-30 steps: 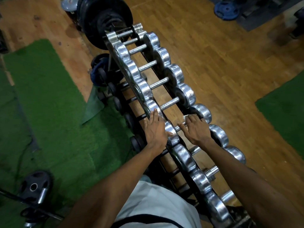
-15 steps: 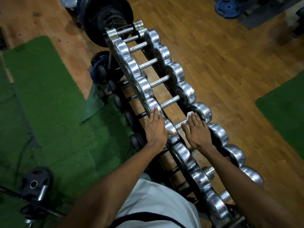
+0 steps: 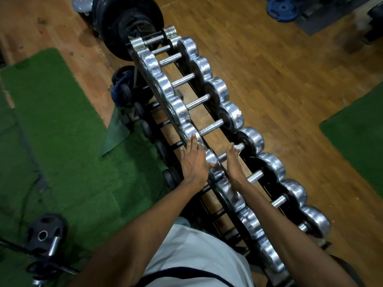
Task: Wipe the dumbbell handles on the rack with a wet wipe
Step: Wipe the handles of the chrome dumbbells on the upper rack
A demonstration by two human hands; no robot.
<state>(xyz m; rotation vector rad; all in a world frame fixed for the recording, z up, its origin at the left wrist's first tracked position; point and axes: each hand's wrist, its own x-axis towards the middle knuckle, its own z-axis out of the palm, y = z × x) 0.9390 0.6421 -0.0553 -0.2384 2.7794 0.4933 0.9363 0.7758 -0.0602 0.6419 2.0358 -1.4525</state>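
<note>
The long rack of chrome, round-headed dumbbells (image 3: 207, 129) runs from eleven o'clock down to five o'clock across the wooden floor, and the person leans over the middle of it. The right hand (image 3: 235, 164) lies along one steel dumbbell handle (image 3: 222, 156), fingers extended, with a small white wet wipe (image 3: 237, 148) showing at the fingertips, hard against the inner face of the far head; whether the thumb hooks under the bar I cannot tell. The left hand (image 3: 193, 161) rests flat, fingers straight, on the near chrome head, steadying it and gripping nothing. To do this well, I'd say the wipe should wrap round the bar and travel its whole length, with a twist to catch the underside, while the left hand stops the dumbbell rolling in its cradle. The neighbouring heads sit close on both sides, so there is little room for the knuckles. Green turf mats (image 3: 51, 131) lie at nine and three o'clock, black weight plates (image 3: 126, 27) stand at twelve, a blue plate (image 3: 283, 8) at one, and a small black plate (image 3: 46, 230) at seven.
</note>
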